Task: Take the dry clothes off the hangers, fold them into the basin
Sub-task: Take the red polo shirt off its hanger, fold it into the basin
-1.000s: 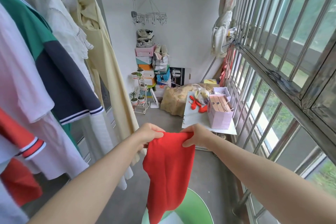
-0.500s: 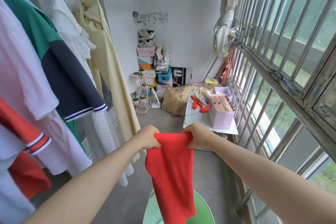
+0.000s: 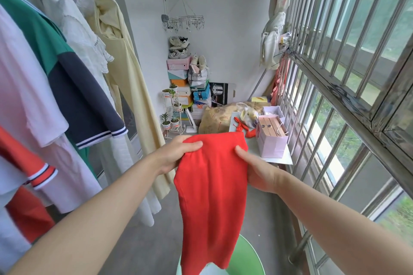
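I hold a red garment (image 3: 210, 196) up in front of me by its top edge. My left hand (image 3: 176, 154) grips its upper left corner and my right hand (image 3: 257, 169) grips its upper right side, thumb on the front of the cloth. The garment hangs long and narrow, and its lower end reaches down over a green basin (image 3: 248, 259) at the bottom of the view. Several clothes hang on hangers along the left, among them a pale yellow garment (image 3: 131, 87), a white lacy top (image 3: 85, 38) and a green and navy shirt (image 3: 73, 82).
A barred window (image 3: 348, 78) runs along the right. A small white table (image 3: 279, 158) with a pink paper bag (image 3: 271, 138) stands ahead on the right. Stacked shoe boxes (image 3: 178, 73), a plant stand (image 3: 173, 116) and a bundle fill the far end. Bare concrete floor lies between.
The hands have spread a little apart and risen, so the red garment's top edge is wider. My right thumb now lies on the front of the cloth.
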Available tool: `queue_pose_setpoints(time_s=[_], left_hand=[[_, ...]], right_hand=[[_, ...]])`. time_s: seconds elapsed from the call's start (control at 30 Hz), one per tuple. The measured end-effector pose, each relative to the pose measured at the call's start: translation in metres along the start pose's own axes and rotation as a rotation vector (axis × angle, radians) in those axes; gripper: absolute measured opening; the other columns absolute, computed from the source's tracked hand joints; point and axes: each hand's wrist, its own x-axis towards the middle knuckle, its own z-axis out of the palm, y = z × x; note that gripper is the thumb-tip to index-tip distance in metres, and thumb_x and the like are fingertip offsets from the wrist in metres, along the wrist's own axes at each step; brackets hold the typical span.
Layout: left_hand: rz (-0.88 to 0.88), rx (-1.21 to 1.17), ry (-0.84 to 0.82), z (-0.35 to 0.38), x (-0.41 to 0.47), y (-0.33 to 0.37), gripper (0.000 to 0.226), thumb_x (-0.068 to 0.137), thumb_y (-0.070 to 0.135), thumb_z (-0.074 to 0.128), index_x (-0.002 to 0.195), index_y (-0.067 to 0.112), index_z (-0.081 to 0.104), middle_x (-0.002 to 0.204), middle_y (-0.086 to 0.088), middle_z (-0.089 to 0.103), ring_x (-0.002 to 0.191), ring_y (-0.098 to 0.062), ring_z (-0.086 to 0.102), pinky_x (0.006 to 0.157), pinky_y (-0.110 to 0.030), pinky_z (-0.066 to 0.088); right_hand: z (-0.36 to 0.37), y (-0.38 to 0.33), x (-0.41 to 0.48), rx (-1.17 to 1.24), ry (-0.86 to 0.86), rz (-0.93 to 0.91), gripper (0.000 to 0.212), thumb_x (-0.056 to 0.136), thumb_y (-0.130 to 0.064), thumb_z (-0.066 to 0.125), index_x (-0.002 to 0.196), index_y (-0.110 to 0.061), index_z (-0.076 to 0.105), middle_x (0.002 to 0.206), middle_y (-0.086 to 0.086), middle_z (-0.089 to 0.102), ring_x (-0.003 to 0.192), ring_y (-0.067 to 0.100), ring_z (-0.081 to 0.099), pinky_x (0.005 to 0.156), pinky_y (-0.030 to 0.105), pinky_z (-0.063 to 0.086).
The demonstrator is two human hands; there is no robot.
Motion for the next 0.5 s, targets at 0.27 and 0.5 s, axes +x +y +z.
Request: queue_pose_setpoints(time_s=[0.27,0.5], left_hand=[[-0.019,-0.020,0.008,-0.005,0.002,-0.003,0.013,0.092,0.009,0.057,0.103,0.008,0.065,0.090,-0.003,0.074,0.077,-0.012,0.070,0.075,-0.023,0.057],[-0.098,-0.133,0.091,-0.012,0.002,-0.005,0.015,0.093,0.014,0.055,0.099,0.004,0.065,0.077,-0.006,0.073,0.064,-0.014,0.070,0.064,-0.025,0.058]], right_hand=[[0.004,0.035,0.003,-0.143,0.025,0.049,0.032,0.084,-0.003,0.066,0.114,-0.011,0.063,0.113,0.004,0.069,0.096,0.012,0.067,0.087,0.022,0.053],[0.009,0.026,0.004,-0.030,0.063,0.129,0.023,0.092,-0.015,0.056,0.113,-0.008,0.063,0.115,0.011,0.068,0.096,0.020,0.067,0.089,0.030,0.054]])
